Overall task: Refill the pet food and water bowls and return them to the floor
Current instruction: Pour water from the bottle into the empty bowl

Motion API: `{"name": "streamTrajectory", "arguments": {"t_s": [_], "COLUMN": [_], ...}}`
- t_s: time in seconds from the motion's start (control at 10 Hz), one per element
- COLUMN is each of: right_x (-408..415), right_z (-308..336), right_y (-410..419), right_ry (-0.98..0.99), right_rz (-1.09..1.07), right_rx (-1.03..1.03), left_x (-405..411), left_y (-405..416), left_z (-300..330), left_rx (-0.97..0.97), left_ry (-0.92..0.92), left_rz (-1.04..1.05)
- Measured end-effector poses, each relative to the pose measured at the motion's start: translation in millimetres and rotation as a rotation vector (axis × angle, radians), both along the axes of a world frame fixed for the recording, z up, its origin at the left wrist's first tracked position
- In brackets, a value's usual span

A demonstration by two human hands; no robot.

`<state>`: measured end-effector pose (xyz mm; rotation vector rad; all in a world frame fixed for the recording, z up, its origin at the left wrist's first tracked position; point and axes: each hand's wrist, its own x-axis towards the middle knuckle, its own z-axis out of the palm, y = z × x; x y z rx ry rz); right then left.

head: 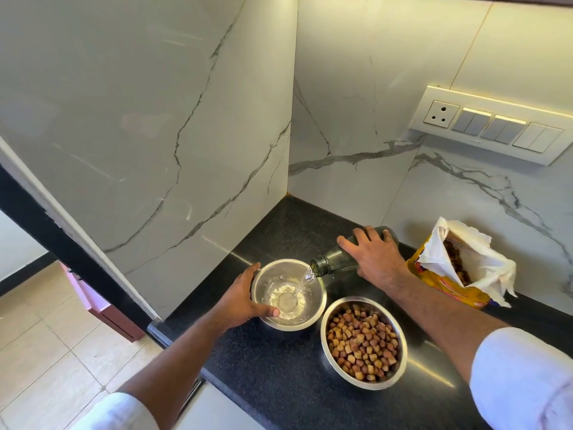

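Pouring from a tilted glass bottle (pixel 333 262), a thin stream of water falls into the steel water bowl (pixel 288 294), which stands on the black table (pixel 279 383) near the corner of the marble walls. The right hand (pixel 373 257) grips the bottle from above, fingers curled over its body, the neck pointing left and down over the bowl's rim. The left hand (pixel 245 297) holds the water bowl's left side, thumb along the near rim and fingers round the far edge. The bowl holds only a shallow pool at the bottom.

Just beside it, to the right and nearer the person, the steel food bowl (pixel 363 342) sits on the table, filled almost to the rim with brown kibble. Behind the right forearm a yellow food bag (pixel 449 283) lies open with a white liner folded out, brown pieces showing inside.
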<state>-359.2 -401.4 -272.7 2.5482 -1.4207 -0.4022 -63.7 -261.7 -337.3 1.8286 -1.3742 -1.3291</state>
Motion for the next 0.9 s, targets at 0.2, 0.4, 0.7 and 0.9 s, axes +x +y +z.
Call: {"name": "streamTrajectory", "arguments": {"t_s": [0.2, 0.4, 0.7, 0.9], "right_x": [-1.3, -1.9, -3.2, -2.8], "right_z": [3.5, 4.8, 8.8, 12.2], "right_y": [-1.4, -3.1, -4.5, -4.5], "right_ry": [-0.005, 0.0, 0.017, 0.021], "right_rz": [-0.007, -0.013, -0.001, -0.003], "right_rx": [-0.011, -0.02, -0.048, -0.058], "left_x": [1.4, 2.1, 2.6, 3.5], "left_y": [-0.3, -1.3, -1.7, -0.8], "left_z": [-0.5, -0.3, -2.1, -1.4], "left_rx": [-0.003, -0.015, -0.022, -0.014], "left_ry": [0.006, 0.009, -0.01, 0.002], "left_rz": [-0.007, -0.017, -0.025, -0.011]}}
